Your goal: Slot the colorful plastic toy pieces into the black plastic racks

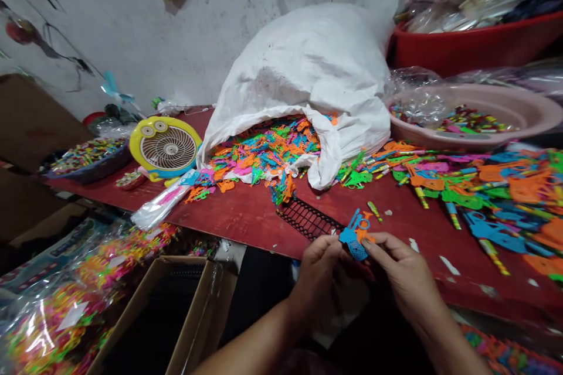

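Note:
In the head view my left hand (323, 258) is closed, pinching a flat blue plastic piece (354, 241) with a mesh-patterned part and a thin prong. My right hand (396, 261) is closed on a small orange plastic piece (363, 231), which overlaps the blue one. Just beyond my left hand, a black plastic grid strip (310, 217) lies on the red table (246, 225). A short striped yellow-green tube (374, 211) rests past my fingertips. Similar pieces spill out of a large white sack (303, 53) behind.
A heap of coloured pieces with striped tubes (497, 187) covers the right side. Behind it stands a pink basin (484, 136); above that, a red tub (466, 50). At left are a yellow fan (169, 146) and a blue basin (94, 170). An open cardboard box (193, 310) sits below the table edge.

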Motion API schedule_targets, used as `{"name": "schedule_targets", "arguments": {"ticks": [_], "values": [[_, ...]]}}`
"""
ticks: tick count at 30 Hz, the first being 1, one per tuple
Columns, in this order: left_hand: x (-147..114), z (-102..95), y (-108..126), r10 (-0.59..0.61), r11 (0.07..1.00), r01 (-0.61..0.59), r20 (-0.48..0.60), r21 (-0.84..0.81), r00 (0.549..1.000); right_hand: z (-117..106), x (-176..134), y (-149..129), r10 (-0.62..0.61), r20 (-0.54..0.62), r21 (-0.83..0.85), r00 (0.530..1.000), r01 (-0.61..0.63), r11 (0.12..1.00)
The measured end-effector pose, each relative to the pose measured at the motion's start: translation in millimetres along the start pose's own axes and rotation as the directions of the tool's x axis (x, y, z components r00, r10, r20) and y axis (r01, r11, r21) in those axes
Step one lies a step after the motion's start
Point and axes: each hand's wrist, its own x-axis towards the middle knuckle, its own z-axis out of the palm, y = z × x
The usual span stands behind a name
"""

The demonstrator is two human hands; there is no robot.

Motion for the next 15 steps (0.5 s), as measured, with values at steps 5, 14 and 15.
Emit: {"name": "schedule_targets", "arguments": {"ticks": [5,14,15], "values": [[9.9,-1.8,-5.5,-0.003,0.999,0.003,-0.010,0.041,1.000,1.8,-4.2,-5.7,0.010,0.017,-0.014,1.000,-0.010,1.000],[19.9,-1.1,-10.1,-0.038,0.999,0.038,-0.002,0.023,0.999,-2.3,-3.4,-0.1,0.002,0.019,-0.018,1.000,-0.002,1.000],[20.3,-1.3,-9.6,-0.039,0.999,0.039,0.011,0.015,0.999,-3.1,-3.5,1.1,0.003,0.014,-0.011,1.000,-0.003,1.000]]}}
